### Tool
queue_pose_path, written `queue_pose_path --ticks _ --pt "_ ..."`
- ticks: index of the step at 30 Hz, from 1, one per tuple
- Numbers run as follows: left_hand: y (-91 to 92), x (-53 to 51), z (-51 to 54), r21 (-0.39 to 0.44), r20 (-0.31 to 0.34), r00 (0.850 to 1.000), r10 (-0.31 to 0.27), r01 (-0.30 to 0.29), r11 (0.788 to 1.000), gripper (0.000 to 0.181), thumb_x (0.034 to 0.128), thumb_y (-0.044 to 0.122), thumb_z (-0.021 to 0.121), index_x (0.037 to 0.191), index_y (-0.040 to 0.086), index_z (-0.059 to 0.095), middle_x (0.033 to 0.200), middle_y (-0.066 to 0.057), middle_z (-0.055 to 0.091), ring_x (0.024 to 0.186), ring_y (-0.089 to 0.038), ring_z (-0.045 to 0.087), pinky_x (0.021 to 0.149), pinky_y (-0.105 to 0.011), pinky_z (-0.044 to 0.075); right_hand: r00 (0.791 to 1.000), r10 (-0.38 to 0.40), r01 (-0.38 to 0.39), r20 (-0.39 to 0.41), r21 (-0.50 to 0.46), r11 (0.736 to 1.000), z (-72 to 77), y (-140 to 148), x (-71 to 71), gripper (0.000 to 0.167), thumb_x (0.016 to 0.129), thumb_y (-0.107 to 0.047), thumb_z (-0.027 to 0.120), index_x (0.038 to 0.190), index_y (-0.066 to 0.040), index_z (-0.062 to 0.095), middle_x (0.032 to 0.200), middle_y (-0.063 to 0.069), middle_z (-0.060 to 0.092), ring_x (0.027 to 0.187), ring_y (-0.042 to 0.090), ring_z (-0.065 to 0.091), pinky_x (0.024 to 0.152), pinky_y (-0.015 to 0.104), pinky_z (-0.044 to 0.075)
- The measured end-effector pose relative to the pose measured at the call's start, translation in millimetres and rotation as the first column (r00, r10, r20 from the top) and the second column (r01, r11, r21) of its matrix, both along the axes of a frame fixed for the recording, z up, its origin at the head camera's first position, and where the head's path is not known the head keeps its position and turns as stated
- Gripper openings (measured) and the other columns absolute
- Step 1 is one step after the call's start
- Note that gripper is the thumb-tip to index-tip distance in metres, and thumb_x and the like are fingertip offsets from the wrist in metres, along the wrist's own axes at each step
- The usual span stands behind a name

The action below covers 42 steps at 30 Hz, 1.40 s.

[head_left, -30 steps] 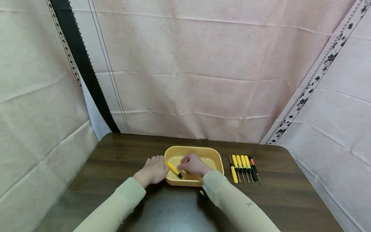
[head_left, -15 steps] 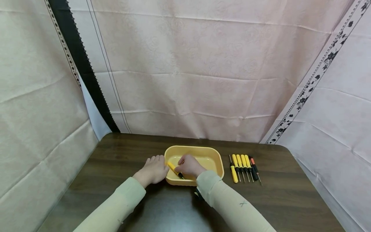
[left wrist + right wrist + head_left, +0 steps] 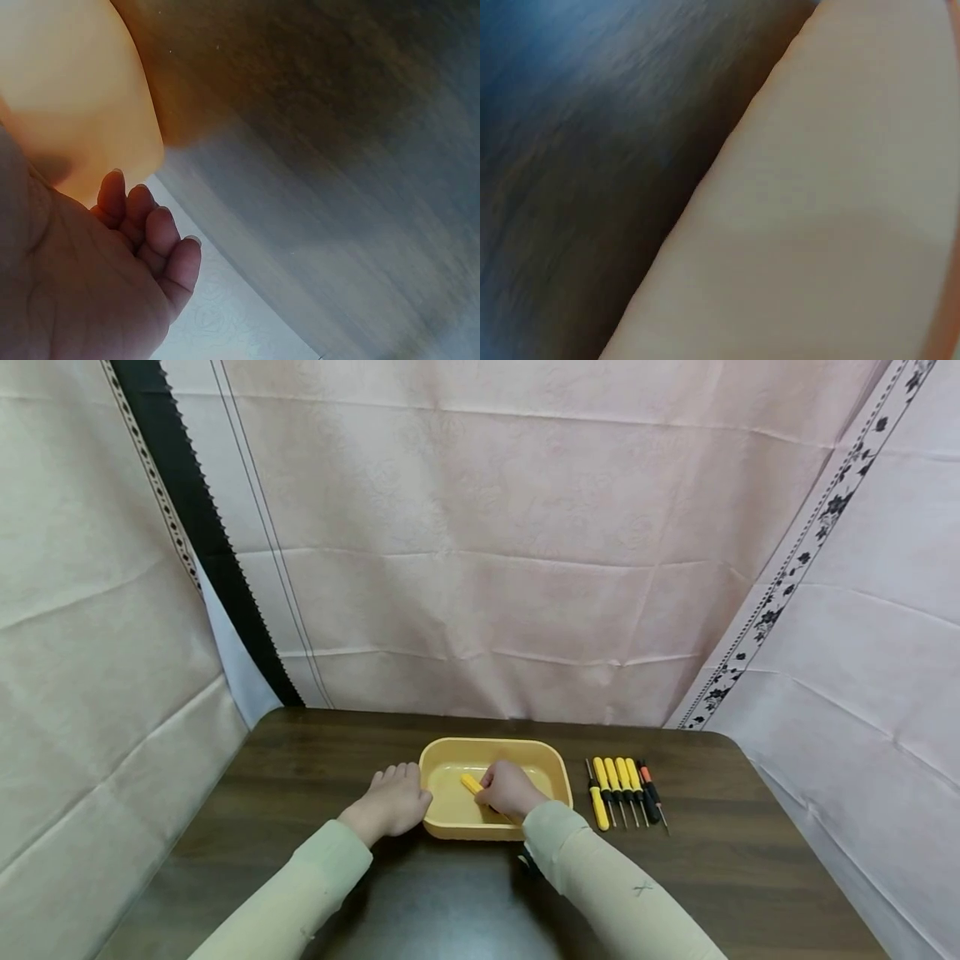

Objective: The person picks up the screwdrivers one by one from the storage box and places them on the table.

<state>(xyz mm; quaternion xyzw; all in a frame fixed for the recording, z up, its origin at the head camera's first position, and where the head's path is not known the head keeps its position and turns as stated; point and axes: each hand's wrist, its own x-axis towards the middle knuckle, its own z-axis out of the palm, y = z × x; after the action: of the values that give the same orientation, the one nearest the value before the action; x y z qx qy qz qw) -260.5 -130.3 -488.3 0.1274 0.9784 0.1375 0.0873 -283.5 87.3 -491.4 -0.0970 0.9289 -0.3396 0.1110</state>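
Note:
A yellow plastic tray (image 3: 491,742) stands on the dark table. Inside it, my right hand (image 3: 512,789) pinches a screwdriver whose yellow handle (image 3: 470,783) pokes out to the left of the fingers. The rest of that screwdriver is mostly covered by the hand. My left hand (image 3: 390,800) rests against the tray's left wall, its thumb side at the rim. In the left wrist view, the left fingers (image 3: 161,232) are loosely bent beside the tray's outer wall (image 3: 105,142). A pale surface fills most of the right wrist view, and no hand shows there.
Right of the tray, several screwdrivers (image 3: 617,781) lie side by side, mostly yellow-and-black. A black one with a red part (image 3: 650,785) is at the row's right end. A small dark object (image 3: 528,860) is partly hidden by the right sleeve. Pale cloth (image 3: 480,568) hangs behind the table.
The screwdriver that lay at the tray's left side is now in my right hand and has shifted right. The right hand first reached left to it. The left hand stays at the tray.

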Motion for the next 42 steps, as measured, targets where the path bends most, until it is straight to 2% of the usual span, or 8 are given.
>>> queue_pose_path --ticks 5,8,11,17,24,30,33,42 --pt "0.1 0.3 -1.9 0.008 0.002 1.000 -0.004 0.004 1.000 0.042 0.0973 0.034 0.042 0.121 0.000 0.046 0.099 -0.007 0.045 0.091 -0.025 0.040 0.085 -0.044 0.032 1.000 0.003 -0.003 -0.018 -0.014 1.000 -3.3 13 -1.1 0.016 0.082 -0.009 0.072 0.070 -0.004 0.063 0.055 -0.001 0.053 0.047 0.011 0.048 0.046 0.025 0.039" --pt "0.1 -0.3 -2.7 0.010 0.001 1.000 -0.006 0.006 1.000 0.042 0.0973 0.035 0.042 0.121 0.000 0.046 0.100 -0.008 0.046 0.091 -0.025 0.040 0.085 -0.044 0.033 1.000 -0.008 0.006 -0.027 -0.069 0.998 3.5 20 -0.4 0.013 0.085 -0.009 0.069 0.075 -0.003 0.063 0.060 0.000 0.055 0.050 0.012 0.051 0.047 0.025 0.041" --pt "-0.4 -0.8 -2.6 0.024 0.006 1.000 0.002 -0.002 1.000 0.041 0.0967 0.035 0.043 0.120 0.001 0.046 0.099 -0.007 0.046 0.091 -0.025 0.040 0.085 -0.044 0.033 0.999 -0.033 0.027 -0.038 -0.130 0.991 18.4 28 -0.1 0.009 0.089 -0.014 0.067 0.086 -0.005 0.065 0.071 0.003 0.060 0.059 0.015 0.056 0.054 0.027 0.046" --pt "-2.3 0.7 -1.2 0.057 -0.011 1.000 0.010 -0.010 0.998 0.039 0.0949 0.032 0.042 0.117 -0.001 0.047 0.096 -0.008 0.045 0.090 -0.026 0.040 0.084 -0.044 0.032 0.994 -0.092 0.076 -0.057 -0.240 0.968 54.8 58 0.1 0.015 0.090 -0.019 0.068 0.098 -0.006 0.066 0.089 0.007 0.065 0.075 0.018 0.061 0.067 0.035 0.052" --pt "-3.0 1.7 -2.0 0.096 -0.013 1.000 0.000 0.001 0.995 0.041 0.0945 0.029 0.042 0.119 -0.003 0.046 0.098 -0.008 0.046 0.091 -0.026 0.040 0.085 -0.046 0.032 0.994 -0.100 0.090 -0.037 -0.218 0.972 81.2 112 9.4 0.023 0.093 -0.022 0.065 0.107 -0.004 0.065 0.100 0.013 0.067 0.081 0.021 0.062 0.070 0.036 0.051" --pt "-5.0 -1.7 -8.1 0.102 -0.005 1.000 0.002 -0.001 0.995 0.047 0.0953 0.032 0.041 0.126 -0.003 0.045 0.103 -0.007 0.048 0.092 -0.024 0.041 0.086 -0.043 0.033 0.991 -0.125 0.113 -0.038 -0.226 0.968 81.8 160 10.9 0.027 0.093 -0.023 0.064 0.110 -0.001 0.062 0.101 0.014 0.065 0.087 0.023 0.062 0.073 0.037 0.052" --pt "-5.7 -3.1 -10.0 0.099 -0.004 1.000 0.004 -0.003 0.995 0.047 0.0957 0.033 0.041 0.127 -0.002 0.044 0.103 -0.006 0.048 0.092 -0.023 0.042 0.086 -0.043 0.033 0.988 -0.156 0.148 -0.022 -0.194 0.970 78.0 181 11.9 0.030 0.094 -0.025 0.063 0.113 -0.002 0.061 0.106 0.015 0.064 0.092 0.023 0.062 0.075 0.037 0.052" --pt "-6.0 -3.2 -6.8 0.110 -0.004 1.000 -0.011 0.011 0.994 0.045 0.0957 0.031 0.042 0.126 -0.002 0.045 0.103 -0.006 0.048 0.092 -0.023 0.042 0.087 -0.044 0.033 0.973 -0.228 0.232 0.042 -0.171 0.958 55.2 237 15.1 0.040 0.097 -0.029 0.059 0.120 0.003 0.054 0.113 0.018 0.060 0.101 0.029 0.061 0.084 0.045 0.051"
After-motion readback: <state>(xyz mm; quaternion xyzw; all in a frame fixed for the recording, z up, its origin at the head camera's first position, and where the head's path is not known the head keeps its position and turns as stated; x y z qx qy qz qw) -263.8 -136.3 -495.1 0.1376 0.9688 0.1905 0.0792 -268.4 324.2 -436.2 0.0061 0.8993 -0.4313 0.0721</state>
